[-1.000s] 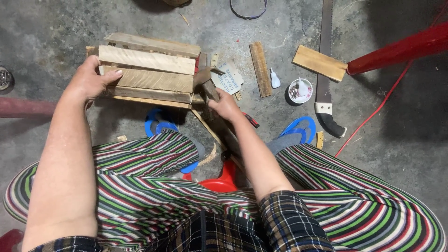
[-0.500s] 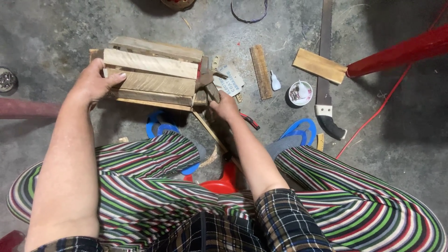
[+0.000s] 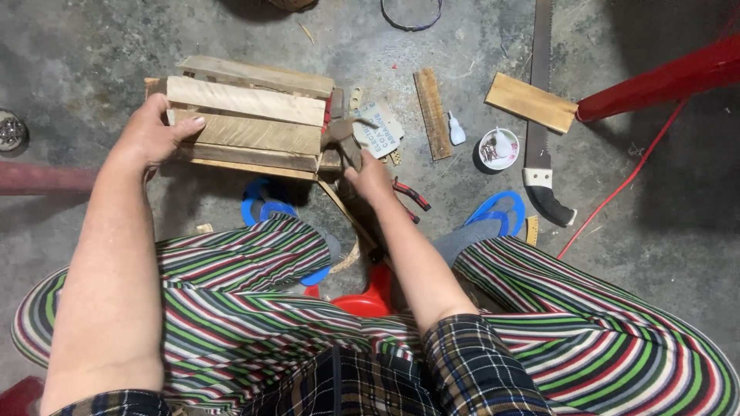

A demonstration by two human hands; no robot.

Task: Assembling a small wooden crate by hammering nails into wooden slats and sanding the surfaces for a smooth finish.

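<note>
On the concrete floor, both hands, left (image 3: 150, 139) and right (image 3: 368, 176), grip a rough slatted wooden crate (image 3: 247, 115).

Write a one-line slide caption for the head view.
Seated person's left hand steadies a slatted wooden crate on the concrete floor while the right hand holds a hammer at its end.

Slatted wooden crate (image 3: 247, 115) — pale rough boards, tipped on side on concrete floor; hammer (image 3: 344, 139) against right end.
</note>
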